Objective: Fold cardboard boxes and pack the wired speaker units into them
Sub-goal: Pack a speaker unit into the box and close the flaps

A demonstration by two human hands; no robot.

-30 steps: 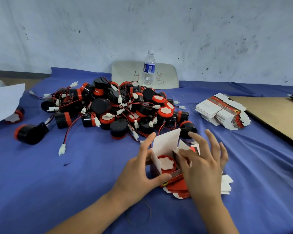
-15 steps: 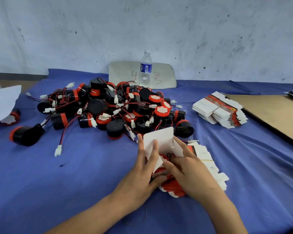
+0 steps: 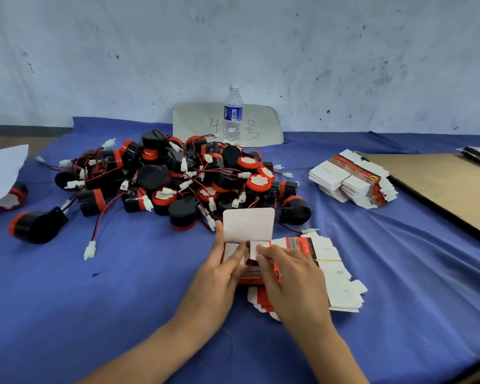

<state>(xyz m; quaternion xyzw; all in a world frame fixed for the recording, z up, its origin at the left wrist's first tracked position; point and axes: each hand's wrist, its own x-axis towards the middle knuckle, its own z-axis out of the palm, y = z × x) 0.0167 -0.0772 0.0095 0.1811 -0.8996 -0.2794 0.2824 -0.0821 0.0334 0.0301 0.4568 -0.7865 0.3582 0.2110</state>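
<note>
A small red and white cardboard box [image 3: 248, 231] stands near the middle of the blue cloth, its white top lid upright. My left hand [image 3: 219, 275] grips the box's left side and presses the left inner flap down. My right hand [image 3: 288, 281] grips the right side and presses the right inner flap down. A speaker unit sits inside, mostly hidden by the flaps. Behind the box lies a big pile of black and red wired speaker units [image 3: 178, 176]. Under my right hand lies a stack of flat box blanks [image 3: 333, 270].
A second stack of flat blanks [image 3: 352, 178] lies at the right, beside a brown cardboard sheet [image 3: 449, 189]. A water bottle [image 3: 232, 115] stands at the back against a card. Loose speaker units [image 3: 36, 225] lie at the left, near a white sheet [image 3: 0, 173].
Both hands have folded the two side flaps inward over the speaker unit, which was open to view a second ago. The lid still stands up.
</note>
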